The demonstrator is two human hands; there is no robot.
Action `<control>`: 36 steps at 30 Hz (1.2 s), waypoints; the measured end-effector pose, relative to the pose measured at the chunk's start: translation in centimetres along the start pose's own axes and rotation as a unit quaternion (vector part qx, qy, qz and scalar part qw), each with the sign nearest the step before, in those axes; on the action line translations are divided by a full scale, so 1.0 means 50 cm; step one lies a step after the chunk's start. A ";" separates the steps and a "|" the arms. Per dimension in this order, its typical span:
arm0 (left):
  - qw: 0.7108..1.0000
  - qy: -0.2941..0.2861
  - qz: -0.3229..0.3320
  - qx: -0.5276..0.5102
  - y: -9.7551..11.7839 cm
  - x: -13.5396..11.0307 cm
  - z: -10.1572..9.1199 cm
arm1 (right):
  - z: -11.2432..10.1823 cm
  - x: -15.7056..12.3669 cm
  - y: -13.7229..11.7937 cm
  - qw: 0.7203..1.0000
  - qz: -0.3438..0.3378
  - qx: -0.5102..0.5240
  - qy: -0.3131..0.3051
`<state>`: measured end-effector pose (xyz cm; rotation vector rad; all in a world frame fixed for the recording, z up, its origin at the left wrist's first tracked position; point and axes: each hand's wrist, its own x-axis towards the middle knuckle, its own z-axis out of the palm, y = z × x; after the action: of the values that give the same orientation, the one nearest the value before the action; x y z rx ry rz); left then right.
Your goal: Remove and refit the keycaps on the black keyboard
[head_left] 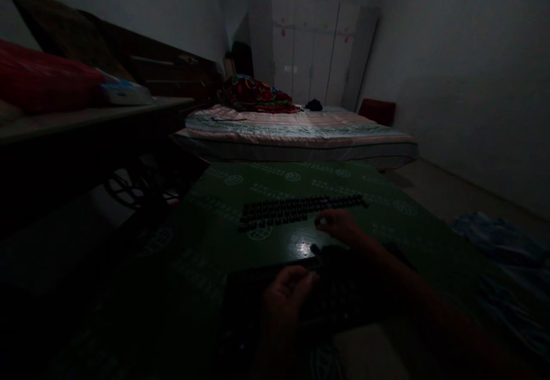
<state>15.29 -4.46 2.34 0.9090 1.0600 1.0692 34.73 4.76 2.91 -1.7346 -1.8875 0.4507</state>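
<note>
The room is very dim. On a green printed mat (223,236) lie rows of small black keycaps (296,209). My right hand (341,226) reaches in from the right, its fingertips pressed together at the near edge of those rows. What they pinch is too dark to name. Closer to me sits a dark keyboard body (339,300). My left hand (283,300) rests on the keyboard's left part with its fingers curled over its top edge.
A bed (301,130) with a striped sheet and a bundle of colourful cloth (255,94) stands beyond the mat. A dark sewing-machine table (86,133) with a red cushion (43,82) is at left. White wardrobe (313,47) at the back; blue cloth (498,236) lies at right.
</note>
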 end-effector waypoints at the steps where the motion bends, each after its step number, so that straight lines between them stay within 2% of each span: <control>1: 1.000 -0.001 -0.001 0.005 0.000 -0.001 0.000 | 0.007 0.021 0.014 1.000 0.007 -0.007 0.001; 5: 1.000 -0.006 -0.006 0.017 0.000 -0.003 -0.001 | 0.041 0.072 0.056 0.999 0.026 -0.027 -0.002; 10: 0.999 -0.009 -0.011 0.032 -0.002 -0.002 -0.003 | 0.063 0.092 0.079 0.999 0.043 -0.032 -0.007; 22: 0.996 -0.040 -0.011 0.083 -0.003 -0.002 -0.007 | 0.076 0.125 0.084 0.998 0.044 -0.039 -0.018; 30: 0.994 -0.061 -0.010 0.089 -0.022 0.009 -0.018 | 0.076 0.130 0.089 0.998 0.038 -0.043 -0.019; 36: 0.993 -0.070 -0.014 0.096 -0.022 0.007 -0.019 | 0.073 0.131 0.088 0.999 0.024 -0.039 -0.023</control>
<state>14.65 -4.34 1.00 1.1044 1.0671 0.8770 35.94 12.14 -1.52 -1.8371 -1.9230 0.4451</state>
